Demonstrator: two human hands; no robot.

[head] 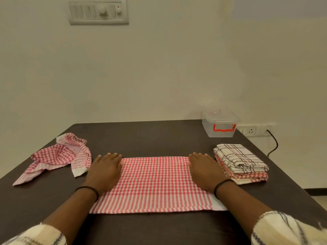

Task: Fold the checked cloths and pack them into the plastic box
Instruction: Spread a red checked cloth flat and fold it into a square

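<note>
A home room: plain wall, switch panel, dark table.

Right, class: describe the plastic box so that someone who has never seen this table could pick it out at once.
Start at the dark table and look to its far right corner, by the wall. Beyond the stack of folded cloths stands the plastic box. It is the only hard, clear thing there, lidded, with an orange handle on its front.

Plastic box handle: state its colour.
Orange-red handle on the clear plastic box, head view.
</note>
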